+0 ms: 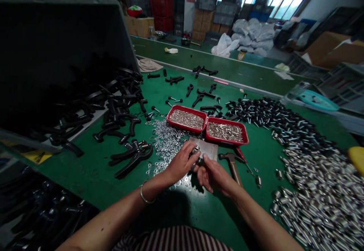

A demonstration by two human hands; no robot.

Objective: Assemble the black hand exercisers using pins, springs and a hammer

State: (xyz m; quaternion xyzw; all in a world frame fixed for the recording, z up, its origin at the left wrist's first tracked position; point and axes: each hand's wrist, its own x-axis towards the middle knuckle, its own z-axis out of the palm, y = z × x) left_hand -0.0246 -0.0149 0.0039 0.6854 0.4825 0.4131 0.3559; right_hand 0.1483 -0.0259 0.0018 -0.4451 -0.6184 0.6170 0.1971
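Over a flat metal plate [209,147], both hands meet at a small dark part [200,161]. My left hand [182,161] is closed, its thumb and fingers around a metal spring [195,149] at the top of that part. From the other side my right hand [214,173] pinches the dark part, with its lower fingers curled. Much of the part is hidden by the fingers, so its full shape does not show. A claw hammer [233,169] and a screwdriver [245,160] lie right of the plate. An assembled black hand grip with a spring [133,156] rests to the left.
Two red trays [170,120] [247,139] of small metal pins stand behind the plate. Washers [166,141] are scattered left. Springs [321,190] and black-headed bolts [264,112] are heaped right. A tipped grey crate [125,27] spills black handles [122,99].
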